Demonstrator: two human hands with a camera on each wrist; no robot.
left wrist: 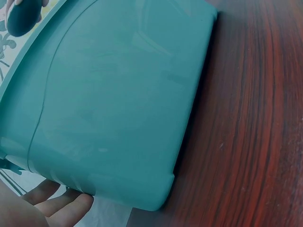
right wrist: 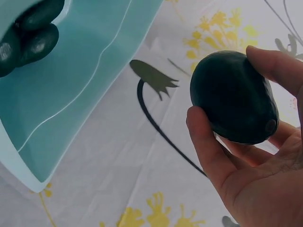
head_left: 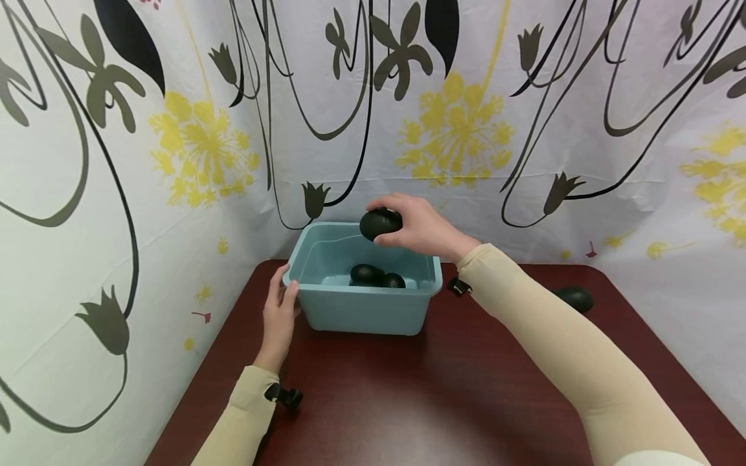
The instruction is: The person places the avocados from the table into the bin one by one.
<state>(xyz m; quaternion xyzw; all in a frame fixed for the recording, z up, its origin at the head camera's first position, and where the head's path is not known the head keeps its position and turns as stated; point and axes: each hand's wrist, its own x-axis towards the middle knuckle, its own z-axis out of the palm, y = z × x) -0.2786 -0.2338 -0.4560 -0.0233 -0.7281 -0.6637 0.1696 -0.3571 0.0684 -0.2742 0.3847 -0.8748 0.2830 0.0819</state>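
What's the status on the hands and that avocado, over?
Right hand grips avocado above teal bin. Left hand rests open against bin's side. Avocados already inside; nothing blocking.

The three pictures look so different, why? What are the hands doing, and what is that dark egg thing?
They all show one moment. The big picture comes from a camera on a person's head; the other two come from cameras on each wrist. The right hand has its grip round a dark avocado, holding it above a blue tub. The left hand rests against the tub's side. More avocados lie inside the tub, and another one lies on the dark red table.
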